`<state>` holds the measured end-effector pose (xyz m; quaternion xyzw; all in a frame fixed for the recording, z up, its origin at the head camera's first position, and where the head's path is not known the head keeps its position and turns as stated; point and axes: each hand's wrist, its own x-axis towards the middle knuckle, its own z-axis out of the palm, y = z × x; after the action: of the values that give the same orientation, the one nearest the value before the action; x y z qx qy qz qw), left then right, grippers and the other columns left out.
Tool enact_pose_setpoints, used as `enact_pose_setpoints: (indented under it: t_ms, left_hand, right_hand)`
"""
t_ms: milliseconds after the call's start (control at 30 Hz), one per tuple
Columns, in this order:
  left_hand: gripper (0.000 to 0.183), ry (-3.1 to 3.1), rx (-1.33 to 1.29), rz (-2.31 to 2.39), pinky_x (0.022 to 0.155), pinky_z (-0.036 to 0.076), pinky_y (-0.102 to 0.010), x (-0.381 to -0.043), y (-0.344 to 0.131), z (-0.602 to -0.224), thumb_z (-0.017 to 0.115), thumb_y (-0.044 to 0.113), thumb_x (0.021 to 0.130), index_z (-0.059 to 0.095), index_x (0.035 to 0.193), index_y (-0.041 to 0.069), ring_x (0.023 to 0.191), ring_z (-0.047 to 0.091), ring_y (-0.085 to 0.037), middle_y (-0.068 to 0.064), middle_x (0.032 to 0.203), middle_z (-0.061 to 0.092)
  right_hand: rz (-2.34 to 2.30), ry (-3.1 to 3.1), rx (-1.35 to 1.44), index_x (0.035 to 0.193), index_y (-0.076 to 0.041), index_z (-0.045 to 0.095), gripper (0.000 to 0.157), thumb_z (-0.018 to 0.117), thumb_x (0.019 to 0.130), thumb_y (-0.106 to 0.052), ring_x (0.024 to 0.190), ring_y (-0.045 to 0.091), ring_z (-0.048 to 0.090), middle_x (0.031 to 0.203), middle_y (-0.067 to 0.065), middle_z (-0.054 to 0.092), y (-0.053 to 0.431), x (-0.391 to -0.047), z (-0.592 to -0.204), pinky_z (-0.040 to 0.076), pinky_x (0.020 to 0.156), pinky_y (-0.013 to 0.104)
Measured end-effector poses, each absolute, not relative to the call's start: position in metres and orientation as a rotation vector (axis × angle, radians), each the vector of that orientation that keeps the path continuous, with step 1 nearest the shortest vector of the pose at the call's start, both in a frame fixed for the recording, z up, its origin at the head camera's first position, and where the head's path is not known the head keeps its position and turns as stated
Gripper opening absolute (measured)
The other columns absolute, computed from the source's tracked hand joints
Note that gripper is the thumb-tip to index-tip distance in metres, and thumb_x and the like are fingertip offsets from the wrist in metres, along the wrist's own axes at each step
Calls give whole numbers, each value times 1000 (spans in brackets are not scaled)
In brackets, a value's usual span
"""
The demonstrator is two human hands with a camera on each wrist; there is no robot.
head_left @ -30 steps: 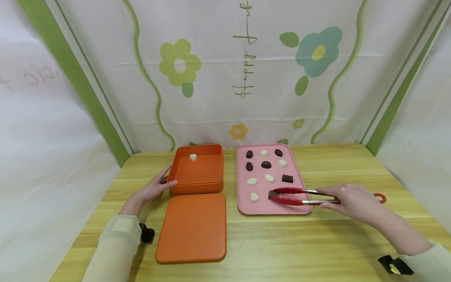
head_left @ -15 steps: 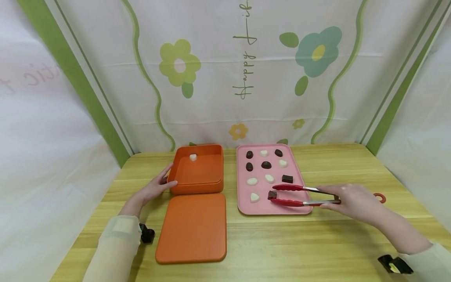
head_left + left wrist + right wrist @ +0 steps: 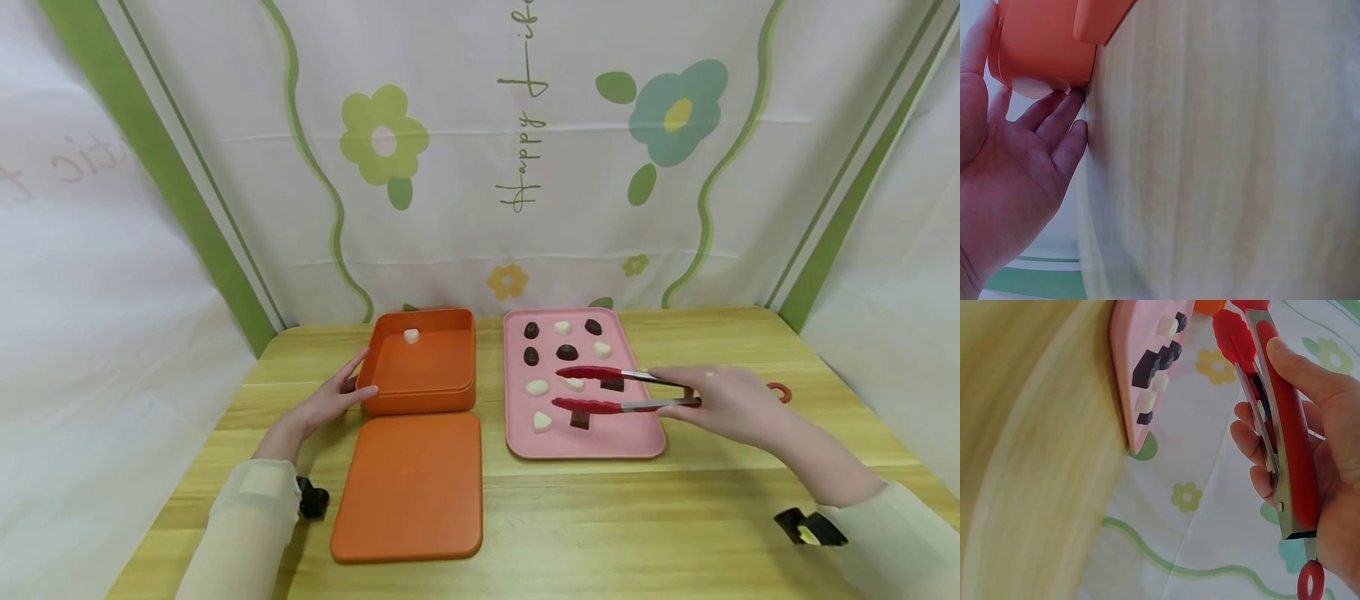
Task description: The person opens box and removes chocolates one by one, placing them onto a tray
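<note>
My left hand [image 3: 326,407] rests against the left front corner of an orange box [image 3: 423,402], fingers extended along its side and thumb at the rim. One white chocolate [image 3: 411,336] lies inside the box. With my right hand [image 3: 731,408] I hold red and steel tongs [image 3: 1291,425], their arms spread apart and nothing gripped between them. The tong tips hang over a pink tray [image 3: 622,442] of dark and white chocolates. Below the nearer tip lies a square dark chocolate [image 3: 580,420], partly covered. The farther arm partly hides a white chocolate [image 3: 573,384] and a dark rectangular one [image 3: 612,385].
A flat orange lid [image 3: 408,487] lies in front of the box. The box stands left of the tray with a narrow gap between them. A flowered white curtain [image 3: 450,208] rises behind the wooden table [image 3: 600,525].
The tongs' arms have spread and released the square dark chocolate, which stays on the tray. My right hand has moved the tongs up and leftward. My left hand has stayed at the box.
</note>
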<state>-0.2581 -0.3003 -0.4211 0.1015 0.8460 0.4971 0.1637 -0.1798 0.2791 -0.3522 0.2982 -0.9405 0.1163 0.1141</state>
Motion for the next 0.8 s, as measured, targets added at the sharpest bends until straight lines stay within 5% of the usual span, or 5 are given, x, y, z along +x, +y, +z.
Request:
enact_pose_setpoints:
  t_ms: [567,700,800]
  left_hand:
    - [81,2428,287,1392,110,14,-62,-255,-300,-418,58,32,99,2,158,29,143,15,-43,-24,158,13]
    - [82,2429,296,1398,110,15,-62,-256,-301,-420,58,33,99,2,158,30,142,17,-43,-25,157,16]
    - [82,2419,309,1406,110,15,-62,-257,-301,-421,59,33,99,2,158,29,142,18,-43,-25,157,17]
  right_hand:
    - [295,-2704,971,127,-9,65,53,80,81,-31,55,4,45,65,-11,52,227,-228,-341,36,49,26]
    - [275,-2690,995,127,-9,65,51,78,83,-31,63,11,58,88,2,70,214,-238,-339,42,51,29]
    - [264,-2683,1011,127,-9,65,51,77,84,-32,70,17,63,110,8,70,205,-246,-339,44,53,31]
